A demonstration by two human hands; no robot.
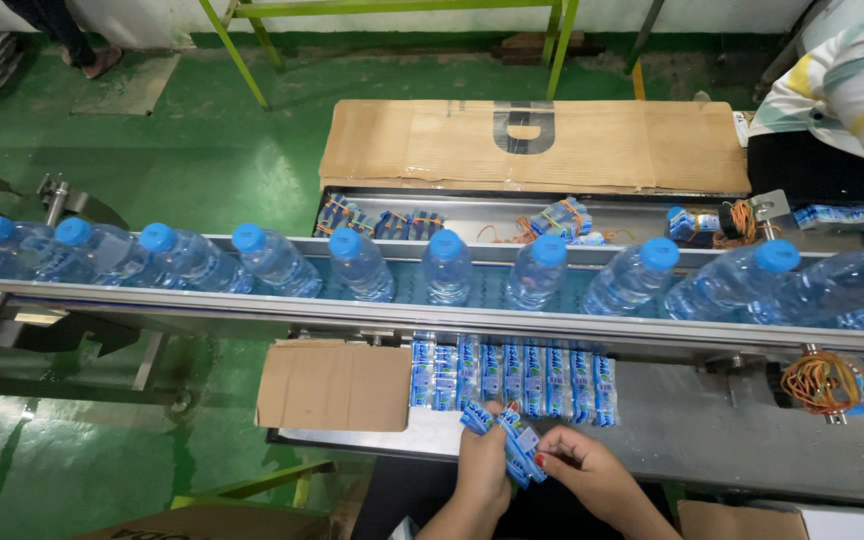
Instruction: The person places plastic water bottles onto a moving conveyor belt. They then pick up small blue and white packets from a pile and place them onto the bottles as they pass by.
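Head view: the left hand (482, 468) and the right hand (584, 472) both grasp a small bundle of blue printed plastic labels (508, 440) above the steel worktop (692, 440), just below the row of blue label stacks (512, 375) lying beside the conveyor carrying clear blue-capped water bottles (447, 268).

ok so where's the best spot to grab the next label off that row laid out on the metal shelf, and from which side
Probably the near, lower end of a strip in the row of labels, from the person's own side. The strips lie flat side by side, far ends tucked by the conveyor rail, near ends free at the shelf, beside the left hand and right hand, which hold a label bundle.
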